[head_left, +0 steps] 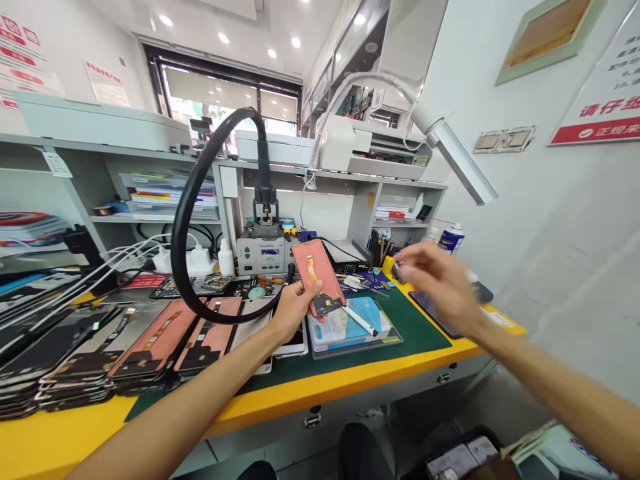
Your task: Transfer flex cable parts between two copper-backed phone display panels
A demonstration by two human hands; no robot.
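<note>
Left hand (294, 312) fingers pinching orange-backed phone screen (316, 273); right hand (439, 288) fingers spread; black bin (470, 435) holding flat packets (453, 461)

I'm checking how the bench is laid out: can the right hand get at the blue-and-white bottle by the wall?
Probably yes. The right hand is raised close in front of the bottle, with nothing visible between them; the dark phone lies below the hand, out of the way.

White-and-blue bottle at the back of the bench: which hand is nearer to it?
Right. The right hand is in the air just in front of the white-and-blue bottle, not touching it; the left hand is much farther left, holding an orange-backed phone screen.
</note>
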